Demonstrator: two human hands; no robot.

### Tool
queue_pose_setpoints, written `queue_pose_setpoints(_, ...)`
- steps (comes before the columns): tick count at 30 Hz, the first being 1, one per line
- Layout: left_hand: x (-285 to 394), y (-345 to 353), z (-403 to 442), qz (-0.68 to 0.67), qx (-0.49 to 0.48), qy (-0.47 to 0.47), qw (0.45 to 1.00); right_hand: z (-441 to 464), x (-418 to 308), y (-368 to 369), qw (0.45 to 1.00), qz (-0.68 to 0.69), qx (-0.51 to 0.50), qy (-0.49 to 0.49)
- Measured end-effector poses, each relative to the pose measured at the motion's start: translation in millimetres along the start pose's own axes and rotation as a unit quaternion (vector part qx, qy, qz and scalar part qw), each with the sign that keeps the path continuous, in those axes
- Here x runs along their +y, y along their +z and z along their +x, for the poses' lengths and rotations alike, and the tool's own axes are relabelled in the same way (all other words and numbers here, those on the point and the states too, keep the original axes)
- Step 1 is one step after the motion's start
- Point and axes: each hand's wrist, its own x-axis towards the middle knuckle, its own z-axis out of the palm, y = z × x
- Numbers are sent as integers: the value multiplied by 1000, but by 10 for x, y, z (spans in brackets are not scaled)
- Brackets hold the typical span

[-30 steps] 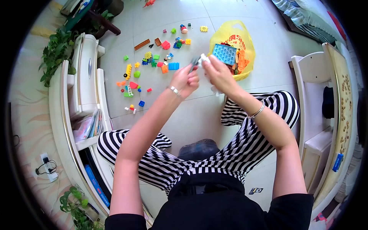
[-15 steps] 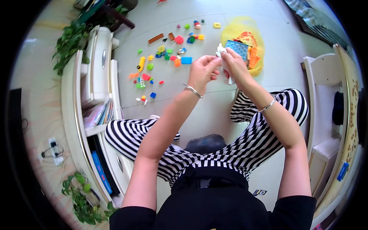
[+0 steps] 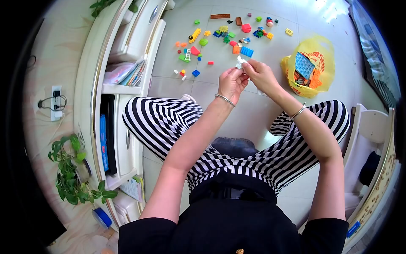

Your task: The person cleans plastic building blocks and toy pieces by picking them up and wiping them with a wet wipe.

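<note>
A small white object [image 3: 240, 60], perhaps a wipe or tissue, sticks up between my two hands above the floor. My right hand [image 3: 259, 73] is closed on it with bent fingers. My left hand [image 3: 232, 82] meets it from the other side, thumb and fingers pinched at its lower edge; whether a small grey part there is separate I cannot tell. Just beyond my fingers lie a blue block [image 3: 246, 52] and an orange block [image 3: 236, 49]. The yellow bag [image 3: 325, 82] of toy pieces stands right of my right hand, with a light blue studded plate [image 3: 304, 65] in it.
Several toy pieces, among them a yellow piece [image 3: 195, 35] and a brown strip [image 3: 220, 16], lie scattered across the tiled floor [image 3: 237, 113]. A white cabinet [image 3: 122, 89] stands at the left, with a potted plant [image 3: 69, 169] beside it. White furniture [image 3: 372, 122] stands at the right.
The view has turned, so the floor pieces and bag appear shifted. My hands have come together around the white object; my left hand was slightly apart from it before.
</note>
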Motion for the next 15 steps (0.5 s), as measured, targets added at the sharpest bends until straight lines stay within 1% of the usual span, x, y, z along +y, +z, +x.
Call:
queue_pose_setpoints(3,18,-267,93,-20,39,7,999,156,49,229,999,-21,-45,10)
queue_pose_setpoints(5,56,-476,224,13,71,-20,997,302,110,339,988,-141,-65,-8)
queue_pose_setpoints(6,31,-693,393,13,67,-9,998,376,152,406,987,-141,-72,-2)
queue_pose_setpoints(8,59,-1096,728,177,173,25,969,563,221,509,986,-119,-93,68)
queue_pose_setpoints(9,94,-1358,919,243,207,21,948,607,292,598,985,-121,-95,71)
queue_pose_setpoints(10,136,-1657,1107,307,238,17,921,654,399,728,988,-119,-75,61)
queue_pose_setpoints(11,147,-2017,1286,437,254,41,862,711,463,816,990,-116,-55,52)
queue_pose_setpoints(12,183,-2300,1409,557,264,64,784,706,464,877,992,-98,-61,53)
queue_pose_setpoints(13,298,-2367,1407,556,265,60,786,703,519,968,991,-100,-64,56)
queue_pose_setpoints(15,442,-2494,1386,727,279,35,626,656,650,1163,991,-50,-63,107)
